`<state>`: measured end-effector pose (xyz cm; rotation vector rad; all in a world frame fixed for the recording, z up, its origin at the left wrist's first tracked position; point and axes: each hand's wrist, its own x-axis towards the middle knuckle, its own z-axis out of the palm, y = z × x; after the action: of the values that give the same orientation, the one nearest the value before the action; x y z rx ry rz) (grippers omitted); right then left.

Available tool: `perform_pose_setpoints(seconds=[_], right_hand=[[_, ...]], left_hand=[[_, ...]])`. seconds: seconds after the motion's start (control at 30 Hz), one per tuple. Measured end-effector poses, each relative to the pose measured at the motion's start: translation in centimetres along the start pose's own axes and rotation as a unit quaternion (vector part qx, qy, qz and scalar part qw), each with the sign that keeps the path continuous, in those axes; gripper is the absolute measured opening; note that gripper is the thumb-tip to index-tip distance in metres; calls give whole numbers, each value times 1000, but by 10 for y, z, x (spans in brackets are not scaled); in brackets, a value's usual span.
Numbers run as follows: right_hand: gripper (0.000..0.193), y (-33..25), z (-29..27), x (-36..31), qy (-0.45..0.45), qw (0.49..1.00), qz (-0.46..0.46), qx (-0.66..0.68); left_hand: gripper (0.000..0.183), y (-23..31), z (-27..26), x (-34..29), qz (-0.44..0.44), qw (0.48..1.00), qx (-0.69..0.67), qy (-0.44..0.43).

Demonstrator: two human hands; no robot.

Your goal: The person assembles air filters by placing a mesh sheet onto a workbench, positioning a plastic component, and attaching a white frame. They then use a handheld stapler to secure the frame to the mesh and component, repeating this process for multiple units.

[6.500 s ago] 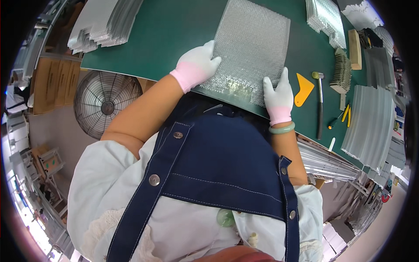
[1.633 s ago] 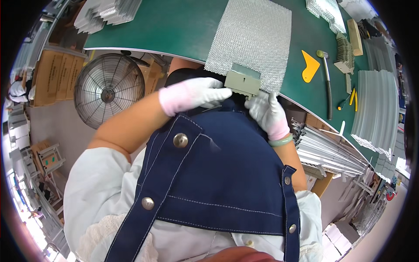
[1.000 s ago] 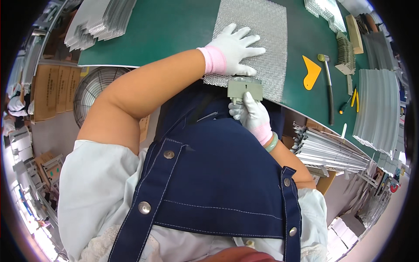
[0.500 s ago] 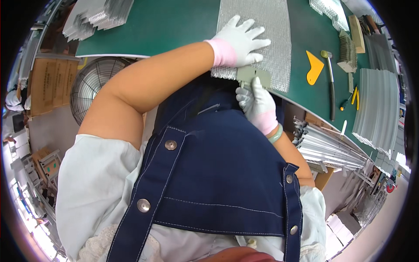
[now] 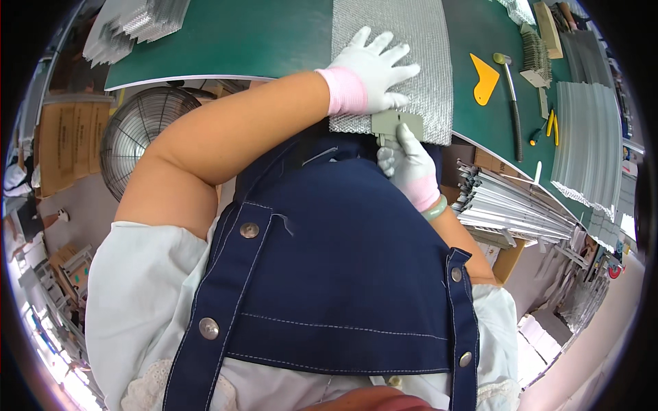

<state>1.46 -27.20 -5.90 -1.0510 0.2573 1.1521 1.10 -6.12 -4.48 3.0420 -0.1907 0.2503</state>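
Note:
My left hand (image 5: 373, 72), in a white glove with a pink cuff, lies flat with spread fingers on a long silver sheet (image 5: 428, 58) with a fine ridged texture. At the sheet's near end my right hand (image 5: 412, 164), gloved the same way, is closed on a flat grey-green plate (image 5: 413, 124). Its thumb rests on top, and the other fingers curl below. The plate sits across the sheet's near edge; how the two meet underneath is hidden.
On the green table (image 5: 247, 41) to the right lie an orange scraper (image 5: 484, 81), a hammer (image 5: 511, 99), yellow-handled pliers (image 5: 552, 125) and pale ridged strips (image 5: 586, 147). Silver stacks (image 5: 154, 17) stand far left. Metal profiles (image 5: 510, 209) are below the edge; a fan (image 5: 144, 133) stands left.
The view has shifted slightly, so the tools on the table appear farther left. Both hands keep much the same hold, the left flat on the sheet and the right on the plate.

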Motion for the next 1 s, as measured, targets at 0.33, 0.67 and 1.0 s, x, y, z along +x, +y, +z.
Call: perform_pose_setpoints(seconds=[0.33, 0.67, 1.0], right_hand=[[44, 16, -10, 10, -27, 998, -43, -35], [45, 13, -13, 16, -36, 992, -75, -98], [46, -56, -242, -89, 535, 633, -260, -496]], left_hand=[[63, 6, -2, -5, 13, 1000, -4, -6], [62, 0, 0, 6, 51, 998, 5, 20], [81, 35, -45, -9, 152, 986, -22, -60]])
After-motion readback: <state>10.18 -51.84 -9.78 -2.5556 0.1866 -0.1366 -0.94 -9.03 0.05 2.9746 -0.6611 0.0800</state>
